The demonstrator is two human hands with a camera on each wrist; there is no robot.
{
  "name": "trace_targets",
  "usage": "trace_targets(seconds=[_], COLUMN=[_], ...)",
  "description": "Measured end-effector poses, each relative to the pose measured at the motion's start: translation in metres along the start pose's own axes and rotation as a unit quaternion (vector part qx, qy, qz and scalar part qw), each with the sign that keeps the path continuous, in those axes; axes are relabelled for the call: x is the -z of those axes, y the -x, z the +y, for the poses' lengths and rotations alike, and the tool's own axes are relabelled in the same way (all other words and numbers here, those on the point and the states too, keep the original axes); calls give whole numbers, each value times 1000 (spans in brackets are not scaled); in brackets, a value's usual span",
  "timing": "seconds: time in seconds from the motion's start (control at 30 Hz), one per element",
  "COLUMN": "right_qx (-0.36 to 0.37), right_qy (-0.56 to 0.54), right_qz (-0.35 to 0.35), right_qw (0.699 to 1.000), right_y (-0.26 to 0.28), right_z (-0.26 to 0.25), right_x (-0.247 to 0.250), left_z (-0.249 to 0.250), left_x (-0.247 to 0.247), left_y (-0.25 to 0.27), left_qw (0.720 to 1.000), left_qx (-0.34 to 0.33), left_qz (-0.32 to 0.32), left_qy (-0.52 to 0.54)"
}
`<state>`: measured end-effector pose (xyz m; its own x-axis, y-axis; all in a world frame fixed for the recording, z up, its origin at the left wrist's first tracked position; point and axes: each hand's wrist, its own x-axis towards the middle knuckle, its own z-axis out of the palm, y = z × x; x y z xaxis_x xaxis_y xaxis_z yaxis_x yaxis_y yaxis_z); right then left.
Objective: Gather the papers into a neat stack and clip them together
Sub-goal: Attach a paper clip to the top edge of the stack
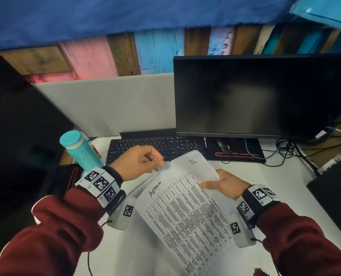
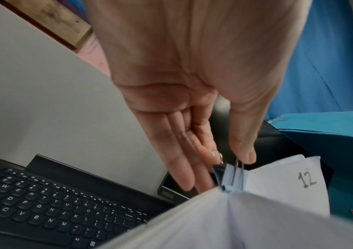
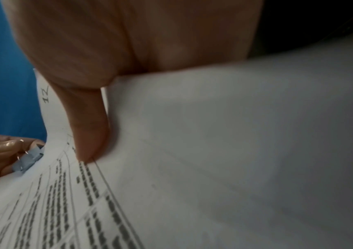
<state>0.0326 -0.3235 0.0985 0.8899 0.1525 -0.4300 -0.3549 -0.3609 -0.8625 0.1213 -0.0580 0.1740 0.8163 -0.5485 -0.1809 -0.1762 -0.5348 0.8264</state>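
A stack of printed papers [image 1: 187,212] is held tilted above the white desk, with "12" handwritten near its top corner. My right hand [image 1: 223,184] grips its right edge, thumb [image 3: 88,128] pressed on the top sheet [image 3: 214,151]. A pale blue binder clip [image 1: 164,166] sits on the stack's upper left edge. My left hand [image 1: 139,162] pinches the clip's wire handles between thumb and forefinger. In the left wrist view the binder clip [image 2: 233,178] bites the papers' edge [image 2: 246,215], the thumb [image 2: 246,151] on one wire handle. The clip [image 3: 29,160] also shows in the right wrist view.
A black keyboard [image 1: 157,146] lies just behind the hands, a dark monitor [image 1: 265,96] at the back right, and a mouse on a black pad [image 1: 237,152]. A teal bottle [image 1: 79,150] stands left. Cables [image 1: 289,150] trail at the right. A grey partition [image 1: 109,104] backs the desk.
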Motion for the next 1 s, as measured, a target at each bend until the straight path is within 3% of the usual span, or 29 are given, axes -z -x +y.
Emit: trace_targets(seconds=[0.57,1.0], right_qx=[21,9], right_qy=[14,-48], right_qz=[37,36], right_qw=[999,998], right_y=[0,4], right_z=[-6,-10], right_x=[-4,-3], left_z=[6,7], left_x=[11,8], left_y=[-19,-10], left_qw=[998,999], left_qx=[38,20], left_qz=[-40,-9], left_qy=[20,44])
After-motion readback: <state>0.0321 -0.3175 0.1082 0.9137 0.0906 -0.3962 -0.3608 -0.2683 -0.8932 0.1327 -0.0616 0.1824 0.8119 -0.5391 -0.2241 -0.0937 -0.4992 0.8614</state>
